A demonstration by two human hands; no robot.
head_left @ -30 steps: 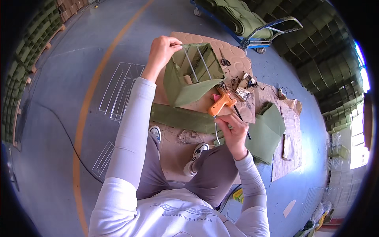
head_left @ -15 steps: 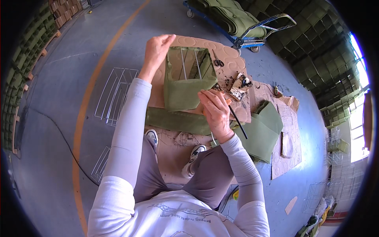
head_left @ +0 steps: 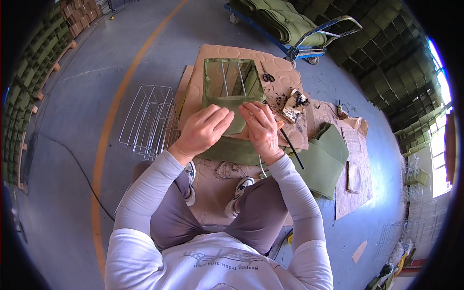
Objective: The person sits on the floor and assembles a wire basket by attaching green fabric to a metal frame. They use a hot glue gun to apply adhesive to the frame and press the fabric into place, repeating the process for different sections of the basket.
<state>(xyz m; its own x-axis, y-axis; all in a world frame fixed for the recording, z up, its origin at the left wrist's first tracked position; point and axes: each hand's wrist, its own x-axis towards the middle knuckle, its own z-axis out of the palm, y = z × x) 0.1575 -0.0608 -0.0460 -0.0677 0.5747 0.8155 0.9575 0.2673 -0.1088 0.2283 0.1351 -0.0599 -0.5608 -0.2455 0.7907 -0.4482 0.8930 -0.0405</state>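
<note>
A green box (head_left: 224,101) with thin metal bars across its open top sits on brown cardboard (head_left: 193,92). The person's left hand (head_left: 205,130) and right hand (head_left: 263,128) are both at the near side of the box. On each hand the fingers are bunched close to the thumb, but one cannot tell if either has hold of the green cloth. Black-handled scissors (head_left: 268,77) and a messy, black-spotted block (head_left: 294,107) lie right of the box. A wire rack (head_left: 147,118) stands left of the box.
</note>
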